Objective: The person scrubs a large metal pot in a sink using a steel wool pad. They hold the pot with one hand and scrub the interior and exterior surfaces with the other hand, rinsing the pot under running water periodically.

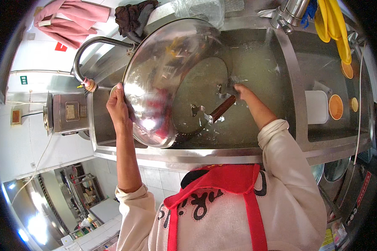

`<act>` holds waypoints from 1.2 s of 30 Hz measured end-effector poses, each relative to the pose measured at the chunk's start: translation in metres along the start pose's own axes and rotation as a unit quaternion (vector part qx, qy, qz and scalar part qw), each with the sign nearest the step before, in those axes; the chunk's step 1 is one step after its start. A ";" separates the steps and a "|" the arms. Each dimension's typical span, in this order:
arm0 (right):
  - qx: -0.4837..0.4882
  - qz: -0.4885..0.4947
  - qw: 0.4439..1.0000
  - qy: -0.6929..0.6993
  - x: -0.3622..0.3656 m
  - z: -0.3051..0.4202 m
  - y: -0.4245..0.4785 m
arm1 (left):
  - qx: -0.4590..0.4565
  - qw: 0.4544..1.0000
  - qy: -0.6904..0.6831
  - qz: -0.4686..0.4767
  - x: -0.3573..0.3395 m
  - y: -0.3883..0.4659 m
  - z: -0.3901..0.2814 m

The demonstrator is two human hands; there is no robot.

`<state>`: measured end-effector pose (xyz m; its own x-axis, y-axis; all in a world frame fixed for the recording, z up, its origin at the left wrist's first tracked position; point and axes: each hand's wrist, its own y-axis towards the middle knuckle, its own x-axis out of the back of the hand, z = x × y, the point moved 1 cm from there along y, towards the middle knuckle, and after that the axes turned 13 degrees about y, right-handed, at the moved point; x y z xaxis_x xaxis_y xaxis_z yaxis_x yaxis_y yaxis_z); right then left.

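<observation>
A large domed metal lid (pixel 163 72) stands tilted in a steel sink (pixel 264 94) that holds cloudy water. My left hand (pixel 117 103) grips the lid's rim at its left side, thumb up. The lid's brown bar handle (pixel 222 109), on metal brackets, points toward the right. My right hand (pixel 242 92) is at the water beside the upper end of that handle; its fingers are blurred and partly hidden, so whether it holds anything cannot be told. White bits float around the handle.
A curved faucet (pixel 81 56) reaches in from the left. The right basin holds a white plastic container (pixel 316 107) and orange bowls (pixel 336 107). Yellow rubber gloves (pixel 333 25) hang at the upper right. A dark cloth (pixel 133 18) lies behind the lid. The sink's front edge (pixel 191 156) runs before me.
</observation>
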<state>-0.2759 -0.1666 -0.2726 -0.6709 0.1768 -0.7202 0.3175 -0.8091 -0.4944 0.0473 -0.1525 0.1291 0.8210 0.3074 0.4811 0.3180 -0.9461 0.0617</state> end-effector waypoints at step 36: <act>0.294 -0.118 0.917 -0.242 -0.191 0.079 -0.134 | -0.024 0.999 0.015 -0.029 -0.009 -0.002 -0.004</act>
<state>-0.2438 -0.1366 -0.0306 -0.9383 0.2321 -0.2565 -0.1959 -0.9676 -0.1592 0.0370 -0.1536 0.1283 0.7874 0.3596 0.5008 0.3413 -0.9307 0.1318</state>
